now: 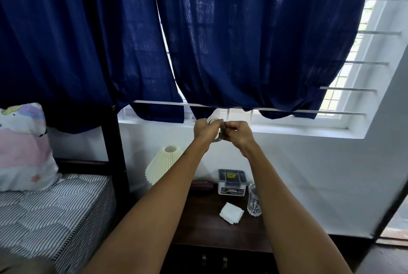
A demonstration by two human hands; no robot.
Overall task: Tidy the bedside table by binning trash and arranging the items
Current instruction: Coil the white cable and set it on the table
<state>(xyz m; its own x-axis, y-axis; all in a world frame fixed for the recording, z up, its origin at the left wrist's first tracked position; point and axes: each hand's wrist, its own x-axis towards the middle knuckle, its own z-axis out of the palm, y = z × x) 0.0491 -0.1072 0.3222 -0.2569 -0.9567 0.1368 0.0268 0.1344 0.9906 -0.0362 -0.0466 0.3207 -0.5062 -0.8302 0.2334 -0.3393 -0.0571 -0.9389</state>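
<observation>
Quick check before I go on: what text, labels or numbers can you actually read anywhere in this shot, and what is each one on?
Nothing reads cleanly.
Grey box, yellow sticker on its lid: dark print, too small to read.
Same box, front label: pale letters, too blurred to read.
Dark case beside it: faint lettering, unreadable.
Pillow: cartoon print only, no words.
Glass, white tissue, lamp: no text.

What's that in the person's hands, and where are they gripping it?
A coiled cable, held up between both hands: left hand on its left side, right hand pinching its right side.
</observation>
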